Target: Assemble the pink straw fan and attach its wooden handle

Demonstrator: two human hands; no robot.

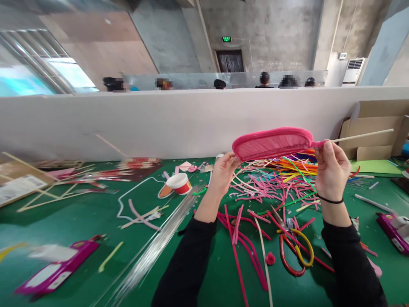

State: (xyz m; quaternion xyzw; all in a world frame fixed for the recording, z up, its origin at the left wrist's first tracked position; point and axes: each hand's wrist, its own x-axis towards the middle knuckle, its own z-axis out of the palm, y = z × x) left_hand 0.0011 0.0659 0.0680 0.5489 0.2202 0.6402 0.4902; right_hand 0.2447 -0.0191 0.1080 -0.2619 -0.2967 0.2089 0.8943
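A flat pink fan-shaped piece (pixel 273 146) with a thick fuzzy rim and a thin gathered middle is held up above the table. My left hand (pixel 224 172) pinches its lower left edge between thumb and fingers. At the other end, my right hand (pixel 332 168) is closed on the narrow pink-wrapped handle, from which a pale stick (pixel 364 135) sticks out to the right. Below the hands lie long pink pipe cleaners (pixel 252 253) and scissors (pixel 289 251) with one red and one yellow handle loop.
Cut pipe cleaners (pixel 271 181) lie heaped behind my hands. A red-and-white paper cup (pixel 180 184), a bundle of thin wires (pixel 153 245) and a purple device (pixel 59 266) are to the left. At the back stand a white partition (pixel 159 123) and a cardboard box (pixel 377 123).
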